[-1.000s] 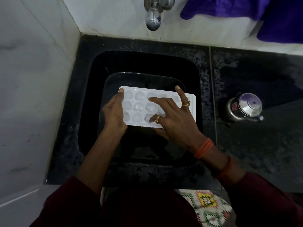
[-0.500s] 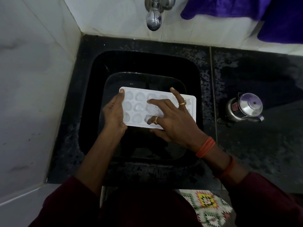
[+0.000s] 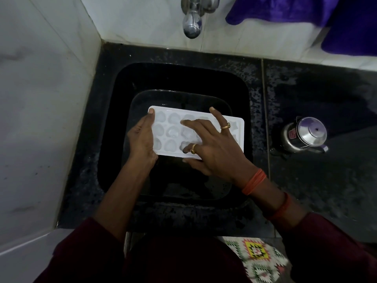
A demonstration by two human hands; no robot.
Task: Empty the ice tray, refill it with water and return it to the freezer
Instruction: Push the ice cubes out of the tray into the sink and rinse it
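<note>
**A:** Work outward from the sink [image 3: 179, 76]. What's on its near side?

**B:** A patterned mat [image 3: 257, 254] on the floor, then both forearms reaching in over the front edge.

**A:** And inside it?

**B:** A dark basin [image 3: 228, 193] sits in the sink, and the ice tray [image 3: 173, 130] is held above it, cells up. Its long axis runs left to right across the sink.

**A:** The hands?

**B:** The left hand [image 3: 142, 137] grips the tray's left short end, one fingertip on the far corner. The right hand [image 3: 216, 154] lies spread over the right half. Its long fingers are straight across the cells, one ringed finger is crooked into a near-row cell, and the thumb is at the near rim. I cannot tell whether the thumb hooks under.

**A:** So the cubes are directly under the right fingers?

**B:** Yes. It looks like the emptying step, with the right hand nearer the filled cells and the left steadying.

**A:** Beyond that?

**B:** The tap [image 3: 191, 25] is above the sink's far edge, a purple cloth [image 3: 285, 11] to its right, and a steel pot [image 3: 306, 135] right of the sink.
</note>
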